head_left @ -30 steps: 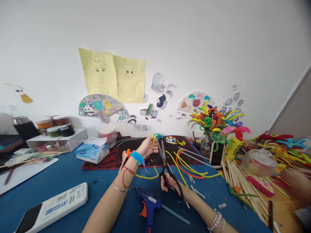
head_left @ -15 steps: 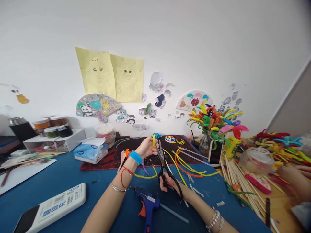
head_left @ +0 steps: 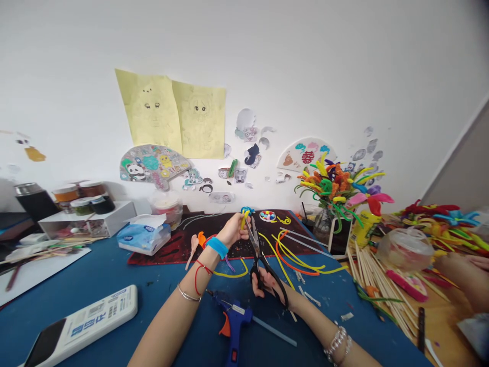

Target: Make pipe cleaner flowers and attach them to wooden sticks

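My left hand (head_left: pixel 234 229) is closed, pinching a yellow and blue pipe cleaner piece (head_left: pixel 245 218) over the dark mat. In my right hand (head_left: pixel 267 283) are black-handled scissors (head_left: pixel 255 243), with fingers through the loops. Their blades point up and away from me, slightly parted, with the tips beside the pipe cleaner piece. Whether the blades touch it I cannot tell. Below my hands lies a blue glue gun (head_left: pixel 236 326) with an orange trigger and a glue stick in its rear. Yellow pipe cleaners (head_left: pixel 294 255) and an orange pipe cleaner (head_left: pixel 281 257) lie right of the scissors.
A tissue pack (head_left: pixel 143 235) and a white power bank-like device (head_left: pixel 82 329) lie at left. A small dish of colourful balls (head_left: pixel 267 216) sits on the mat (head_left: pixel 160 250). At right are a pipe-cleaner bouquet (head_left: pixel 336 186), wooden sticks (head_left: pixel 385 290) and another person's arm (head_left: pixel 460 278).
The view has shifted slightly. The yellow part of the pipe cleaner piece leans more to the right, and the scissor tips sit a little higher beside it. Both grips are the same.
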`<state>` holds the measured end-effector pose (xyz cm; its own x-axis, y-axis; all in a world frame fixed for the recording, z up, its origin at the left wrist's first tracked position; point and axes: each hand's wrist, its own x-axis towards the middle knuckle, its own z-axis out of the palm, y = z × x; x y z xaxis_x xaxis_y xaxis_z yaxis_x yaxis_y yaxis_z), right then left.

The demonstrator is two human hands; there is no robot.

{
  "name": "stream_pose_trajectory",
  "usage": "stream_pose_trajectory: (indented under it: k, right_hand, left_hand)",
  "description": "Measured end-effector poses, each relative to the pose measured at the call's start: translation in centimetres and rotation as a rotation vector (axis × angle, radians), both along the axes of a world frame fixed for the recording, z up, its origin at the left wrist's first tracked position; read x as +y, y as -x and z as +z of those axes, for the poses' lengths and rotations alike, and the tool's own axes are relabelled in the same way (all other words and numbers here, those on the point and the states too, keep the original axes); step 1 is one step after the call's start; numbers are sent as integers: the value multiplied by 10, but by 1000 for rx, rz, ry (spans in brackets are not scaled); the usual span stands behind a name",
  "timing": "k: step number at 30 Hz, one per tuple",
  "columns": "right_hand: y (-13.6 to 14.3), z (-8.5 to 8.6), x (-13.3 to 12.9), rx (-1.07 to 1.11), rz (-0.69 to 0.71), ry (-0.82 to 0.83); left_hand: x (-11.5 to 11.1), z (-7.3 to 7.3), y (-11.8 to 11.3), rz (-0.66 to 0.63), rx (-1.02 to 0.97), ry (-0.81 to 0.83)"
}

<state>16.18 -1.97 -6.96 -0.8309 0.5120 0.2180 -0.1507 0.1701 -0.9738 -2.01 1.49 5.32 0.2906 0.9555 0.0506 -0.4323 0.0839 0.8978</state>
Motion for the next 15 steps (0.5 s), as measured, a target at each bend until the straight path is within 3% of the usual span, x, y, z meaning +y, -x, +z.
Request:
stream_pose_trajectory:
  k: [6, 15]
  right_hand:
    - [1, 7, -4, 25, 15, 27]
    - [1, 3, -2, 10, -22, 63]
  left_hand:
    - [1, -3, -7, 75, 14, -75]
    - [9, -17, -13, 176, 45, -157]
